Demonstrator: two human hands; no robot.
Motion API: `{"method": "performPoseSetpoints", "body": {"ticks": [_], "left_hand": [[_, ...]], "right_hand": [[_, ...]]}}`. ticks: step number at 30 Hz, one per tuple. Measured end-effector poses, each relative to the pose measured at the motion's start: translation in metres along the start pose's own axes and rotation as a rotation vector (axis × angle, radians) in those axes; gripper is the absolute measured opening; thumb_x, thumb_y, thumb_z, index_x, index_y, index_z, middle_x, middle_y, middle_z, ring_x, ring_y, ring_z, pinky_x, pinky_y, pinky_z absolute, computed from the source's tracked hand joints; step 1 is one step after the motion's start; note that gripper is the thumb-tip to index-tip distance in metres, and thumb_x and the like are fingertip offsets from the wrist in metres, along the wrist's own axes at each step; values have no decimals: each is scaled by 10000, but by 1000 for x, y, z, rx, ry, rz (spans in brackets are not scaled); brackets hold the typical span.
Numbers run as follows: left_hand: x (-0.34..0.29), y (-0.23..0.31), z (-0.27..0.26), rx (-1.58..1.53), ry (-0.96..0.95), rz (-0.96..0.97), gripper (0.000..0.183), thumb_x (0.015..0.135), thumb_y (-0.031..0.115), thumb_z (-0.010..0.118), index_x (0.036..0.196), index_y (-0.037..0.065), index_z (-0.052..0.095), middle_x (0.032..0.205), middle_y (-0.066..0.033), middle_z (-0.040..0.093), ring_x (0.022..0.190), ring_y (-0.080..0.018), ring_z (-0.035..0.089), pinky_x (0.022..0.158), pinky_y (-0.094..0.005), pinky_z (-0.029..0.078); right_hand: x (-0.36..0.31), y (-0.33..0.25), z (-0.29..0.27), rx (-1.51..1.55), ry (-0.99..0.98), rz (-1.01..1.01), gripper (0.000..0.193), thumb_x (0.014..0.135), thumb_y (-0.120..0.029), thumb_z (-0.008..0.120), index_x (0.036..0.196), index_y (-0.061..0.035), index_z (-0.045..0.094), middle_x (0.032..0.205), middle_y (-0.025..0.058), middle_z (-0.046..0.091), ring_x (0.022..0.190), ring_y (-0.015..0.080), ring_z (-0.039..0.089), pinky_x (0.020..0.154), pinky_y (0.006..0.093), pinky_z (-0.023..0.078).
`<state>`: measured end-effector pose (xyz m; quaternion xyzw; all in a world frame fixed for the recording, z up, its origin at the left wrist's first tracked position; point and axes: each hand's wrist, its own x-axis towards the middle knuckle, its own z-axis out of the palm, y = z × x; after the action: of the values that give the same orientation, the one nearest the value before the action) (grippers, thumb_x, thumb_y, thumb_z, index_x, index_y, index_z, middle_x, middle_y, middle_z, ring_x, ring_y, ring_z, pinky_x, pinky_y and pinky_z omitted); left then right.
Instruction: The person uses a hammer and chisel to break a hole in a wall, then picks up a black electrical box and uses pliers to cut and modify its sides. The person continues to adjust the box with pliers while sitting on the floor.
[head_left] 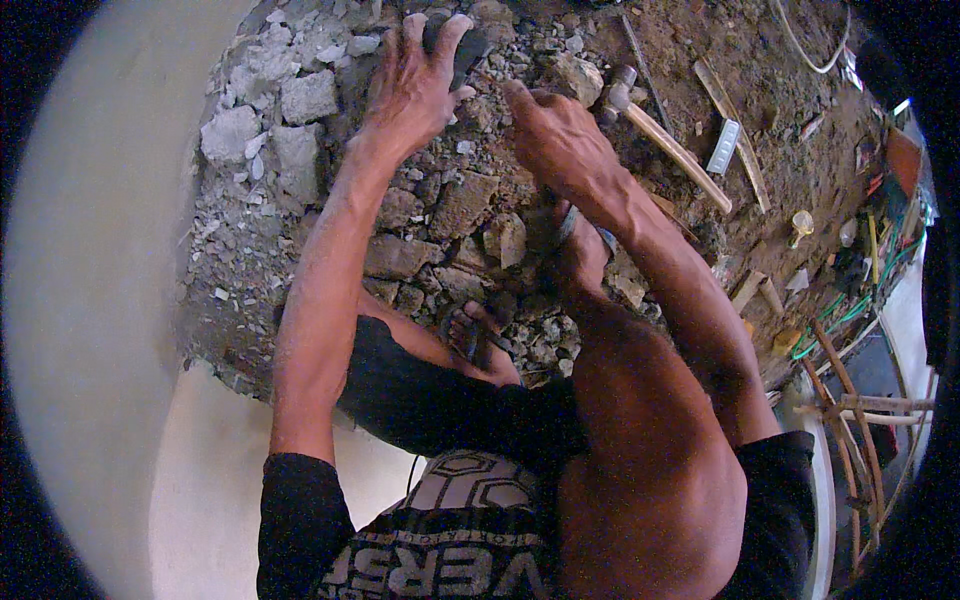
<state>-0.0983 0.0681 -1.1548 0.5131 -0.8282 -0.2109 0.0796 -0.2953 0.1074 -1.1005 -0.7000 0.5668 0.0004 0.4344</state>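
My left hand [415,90] reaches to the far edge of the rubble, its fingers bent over a dark grey stone [466,58] that shows between the fingers and thumb. Just right of it, my right hand [560,130] is closed, knuckles up, with the fingers curled underneath; whatever they may hold is hidden. Small gravel lies between the two hands. To the right of my right hand rests a hammer [665,145] with a wooden handle and a metal head, touched by neither hand.
Pale broken concrete chunks [308,97] lie along the wall [100,250] at left. Larger stones [465,200] surround my sandalled feet. Right of the hammer are a wooden strip [733,130] and a light perforated piece [723,148]. Green cord [850,310] and wooden sticks [850,420] lie farther right.
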Motion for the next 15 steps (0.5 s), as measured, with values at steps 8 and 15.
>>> {"method": "performPoseSetpoints", "body": {"ticks": [8, 15], "left_hand": [[-4, 4, -3, -13, -33, -46, 819, 758, 204, 804, 1426, 200, 330, 1332, -234, 373, 1229, -490, 397, 1010, -562, 420], [-2, -7, 5, 4, -29, -16, 856, 752, 222, 821, 1444, 187, 320, 1352, -236, 344, 1206, -478, 406, 1017, -562, 408]], "right_hand": [[2, 9, 10, 40, 79, -118, 278, 796, -31, 584, 1070, 8, 566, 698, 245, 586, 642, 459, 591, 585, 525, 457], [17, 10, 19, -47, 153, -203, 247, 863, -55, 539, 1099, 5, 581, 799, 242, 631, 726, 435, 627, 635, 526, 504]]}}
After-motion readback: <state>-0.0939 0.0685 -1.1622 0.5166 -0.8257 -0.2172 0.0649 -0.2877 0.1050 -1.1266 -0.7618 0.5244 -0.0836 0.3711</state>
